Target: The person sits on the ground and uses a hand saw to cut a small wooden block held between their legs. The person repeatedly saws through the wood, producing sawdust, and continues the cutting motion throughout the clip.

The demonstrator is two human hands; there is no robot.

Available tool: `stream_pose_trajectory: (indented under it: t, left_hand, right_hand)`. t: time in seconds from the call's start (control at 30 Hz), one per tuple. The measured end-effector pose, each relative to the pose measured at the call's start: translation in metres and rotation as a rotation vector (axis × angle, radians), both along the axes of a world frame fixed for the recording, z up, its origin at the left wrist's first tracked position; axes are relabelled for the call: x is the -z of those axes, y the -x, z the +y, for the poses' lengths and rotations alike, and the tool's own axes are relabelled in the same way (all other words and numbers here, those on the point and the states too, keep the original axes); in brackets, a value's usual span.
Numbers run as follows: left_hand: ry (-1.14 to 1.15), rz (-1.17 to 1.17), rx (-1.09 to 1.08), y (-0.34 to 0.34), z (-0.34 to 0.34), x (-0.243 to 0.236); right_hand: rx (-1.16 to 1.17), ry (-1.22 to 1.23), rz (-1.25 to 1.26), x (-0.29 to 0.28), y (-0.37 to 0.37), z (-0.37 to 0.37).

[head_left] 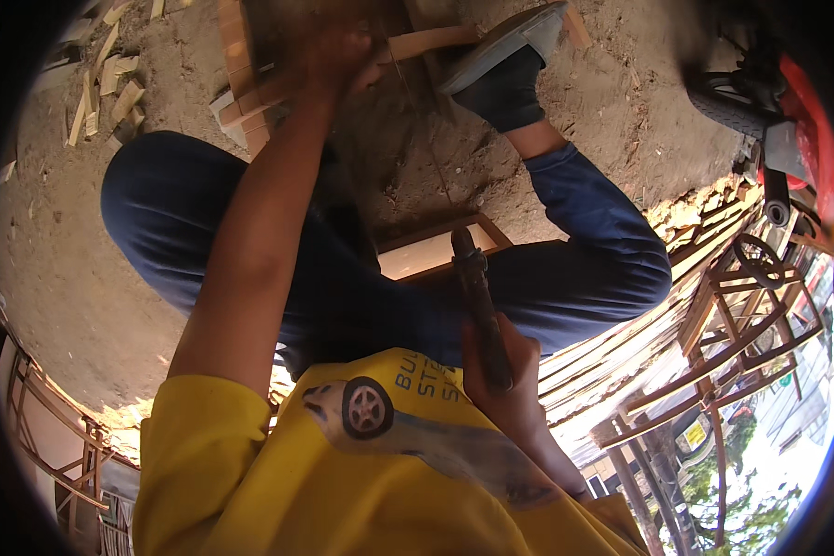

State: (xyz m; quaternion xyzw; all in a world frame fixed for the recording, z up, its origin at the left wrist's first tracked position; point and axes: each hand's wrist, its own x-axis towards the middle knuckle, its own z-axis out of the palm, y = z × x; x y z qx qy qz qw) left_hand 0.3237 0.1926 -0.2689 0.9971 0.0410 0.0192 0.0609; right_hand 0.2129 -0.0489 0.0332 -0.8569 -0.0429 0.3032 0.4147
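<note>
My right hand (512, 360) is wrapped round a dark, stick-like tool (473, 278), held upright in front of my yellow shirt. The tool has a collar near its rounded upper end; its exact kind is unclear. My left arm stretches far forward, and my left hand (345, 57) is dim and slightly blurred, its fingers curled in. What they hold, if anything, does not show. Beside that hand lies a flat light-brown wooden strip (433, 41), reaching toward my sandalled foot (508, 54). Reddish-brown wooden pieces (238, 57) lie left of the hand.
Between my legs sits a wooden piece with a raised edge (443, 248) on the dirt ground (417, 167). Offcuts (111, 88) are scattered at far left. Stacked wooden slats (612, 352), a wooden frame (727, 324) and a red sheet (814, 139) stand at right.
</note>
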Motion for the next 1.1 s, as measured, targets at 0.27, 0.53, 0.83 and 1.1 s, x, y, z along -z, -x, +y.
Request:
stream_pose_trajectory:
  t: [0.27, 0.53, 0.83, 1.1]
  left_hand:
    - [-0.03, -0.006, -0.017, -0.008, -0.001, -0.025]
    - [0.162, -0.121, -0.018, -0.012, 0.004, 0.001]
    - [0.273, 0.016, 0.009, -0.01, -0.001, -0.026]
    - [0.221, 0.111, 0.021, 0.001, 0.0, -0.024]
  right_hand:
    - [-0.041, 0.042, -0.09, -0.02, 0.031, -0.025]
    - [0.055, 0.026, 0.013, 0.016, -0.013, 0.014]
    - [0.03, -0.026, -0.032, 0.046, -0.024, 0.015]
    - [0.015, -0.04, -0.083, 0.009, 0.015, -0.017]
